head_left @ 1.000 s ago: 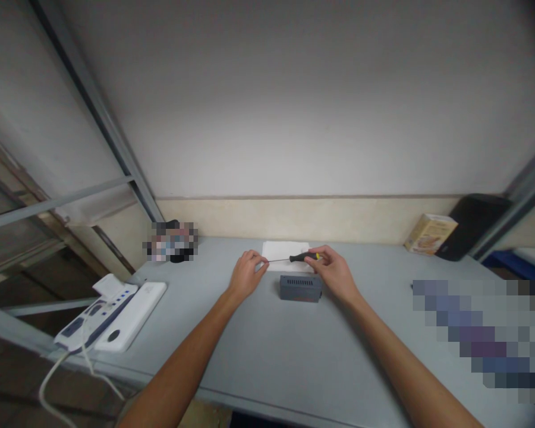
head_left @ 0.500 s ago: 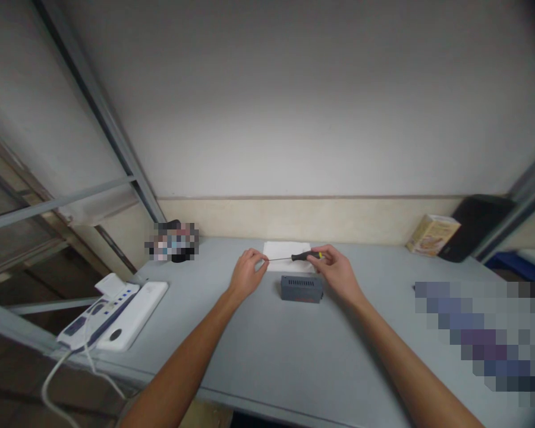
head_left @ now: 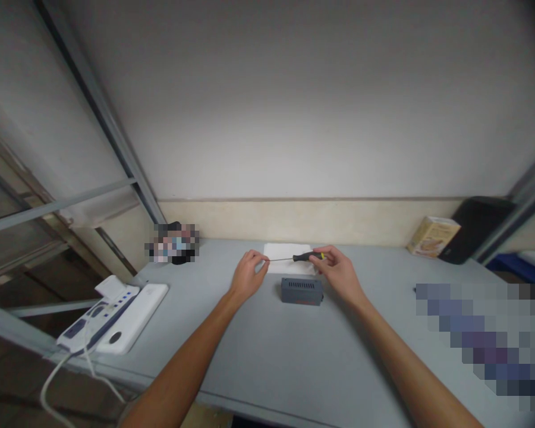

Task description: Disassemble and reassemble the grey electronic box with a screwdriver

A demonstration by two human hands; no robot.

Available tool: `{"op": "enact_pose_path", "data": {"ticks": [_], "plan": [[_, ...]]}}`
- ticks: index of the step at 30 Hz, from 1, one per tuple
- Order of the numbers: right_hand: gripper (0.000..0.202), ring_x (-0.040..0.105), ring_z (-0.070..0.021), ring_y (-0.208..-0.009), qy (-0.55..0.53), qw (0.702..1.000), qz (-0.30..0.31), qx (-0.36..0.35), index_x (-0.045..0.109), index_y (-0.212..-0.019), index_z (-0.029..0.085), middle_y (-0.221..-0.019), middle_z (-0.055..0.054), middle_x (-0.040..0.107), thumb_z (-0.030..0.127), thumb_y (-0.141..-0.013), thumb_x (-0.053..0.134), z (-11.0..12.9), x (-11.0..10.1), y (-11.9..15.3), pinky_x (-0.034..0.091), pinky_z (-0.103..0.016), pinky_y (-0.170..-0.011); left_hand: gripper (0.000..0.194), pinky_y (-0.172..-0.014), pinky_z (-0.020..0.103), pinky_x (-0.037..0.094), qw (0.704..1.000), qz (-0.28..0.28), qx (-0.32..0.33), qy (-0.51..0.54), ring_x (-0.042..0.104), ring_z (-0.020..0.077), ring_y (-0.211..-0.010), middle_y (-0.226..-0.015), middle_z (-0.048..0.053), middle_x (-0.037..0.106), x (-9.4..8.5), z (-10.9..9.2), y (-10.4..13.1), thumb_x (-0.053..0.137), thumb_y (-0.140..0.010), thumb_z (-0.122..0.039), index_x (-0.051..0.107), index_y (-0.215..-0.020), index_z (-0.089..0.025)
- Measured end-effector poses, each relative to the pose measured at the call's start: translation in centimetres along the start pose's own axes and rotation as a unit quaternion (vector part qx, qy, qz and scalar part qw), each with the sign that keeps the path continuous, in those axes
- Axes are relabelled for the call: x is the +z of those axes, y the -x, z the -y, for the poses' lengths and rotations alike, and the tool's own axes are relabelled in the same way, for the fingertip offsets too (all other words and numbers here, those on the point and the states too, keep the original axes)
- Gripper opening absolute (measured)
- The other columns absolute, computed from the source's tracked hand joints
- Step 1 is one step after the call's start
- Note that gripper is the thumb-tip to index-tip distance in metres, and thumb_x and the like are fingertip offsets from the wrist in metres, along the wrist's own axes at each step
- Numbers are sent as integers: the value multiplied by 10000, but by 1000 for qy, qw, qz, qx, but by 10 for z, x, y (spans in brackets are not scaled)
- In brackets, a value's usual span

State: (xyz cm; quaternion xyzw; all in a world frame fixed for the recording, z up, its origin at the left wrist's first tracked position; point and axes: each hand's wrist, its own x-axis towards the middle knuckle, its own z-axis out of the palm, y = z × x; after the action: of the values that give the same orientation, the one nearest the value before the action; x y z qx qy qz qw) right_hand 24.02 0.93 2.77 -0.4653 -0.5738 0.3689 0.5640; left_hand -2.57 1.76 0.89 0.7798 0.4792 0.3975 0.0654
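Observation:
A screwdriver [head_left: 304, 257] with a dark handle and a yellow band lies level between my two hands. My right hand [head_left: 336, 267] is closed around the handle's end. The fingertips of my left hand [head_left: 249, 274] pinch the tip of the thin shaft; whether a small part sits there is too tiny to tell. Below the screwdriver, a dark grey metal box [head_left: 301, 292] with a row of slots along its top rests on the table, touched by neither hand. Behind it lies a white sheet [head_left: 288, 249], partly covered by the screwdriver and my right hand.
On the left of the grey table [head_left: 267, 356] are a white power strip [head_left: 96, 315] with cables and a white power bank [head_left: 138, 315]. A yellow carton [head_left: 434, 236] and a black panel-like object [head_left: 477, 229] stand at the back right. Blurred-out items lie at both sides.
The screwdriver and my right hand have shifted very slightly to the right. The view has tilted a touch; both hands keep the same hold.

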Motion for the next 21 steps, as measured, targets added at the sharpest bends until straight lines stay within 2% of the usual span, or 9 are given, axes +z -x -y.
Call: {"op": "enact_pose_path", "data": {"ticks": [10, 14, 18, 21], "plan": [[514, 556, -131, -569, -1, 1000, -4, -1, 654, -993, 163, -820, -64, 714, 566, -705, 791, 5, -3, 0, 418, -258, -508, 141, -928, 348, 473, 999, 9, 22, 23, 578, 206, -1004, -989, 54, 612, 0, 0, 0, 574, -965, -255, 701, -1009, -214], [501, 530, -116, -546, 0, 1000, -6, -8, 658, -1027, 167, -784, -35, 682, 547, -724, 782, 8, -4, 0, 405, -248, -496, 137, -940, 349, 470, 998, 18, 39, 44, 578, 203, -1014, -1006, 57, 610, 0, -1, 0, 581, -964, -259, 699, -1016, -213], [555, 508, -104, -539, -10, 999, -25, -19, 632, -1173, 183, -778, -7, 645, 523, -754, 763, 17, -6, 1, 412, -243, -504, 154, -933, 341, 475, 996, 10, 49, 79, 586, 197, -1009, -1000, 62, 614, -2, -8, -1, 569, -974, -270, 706, -1021, -217], [510, 494, -102, -546, -19, 999, -32, -25, 639, -1173, 181, -782, -8, 629, 513, -796, 728, 24, -7, 2, 398, -239, -498, 168, -912, 331, 481, 993, 4, 49, 109, 592, 195, -1006, -993, 66, 622, -6, -17, -1, 565, -979, -282, 715, -1020, -218]]}}
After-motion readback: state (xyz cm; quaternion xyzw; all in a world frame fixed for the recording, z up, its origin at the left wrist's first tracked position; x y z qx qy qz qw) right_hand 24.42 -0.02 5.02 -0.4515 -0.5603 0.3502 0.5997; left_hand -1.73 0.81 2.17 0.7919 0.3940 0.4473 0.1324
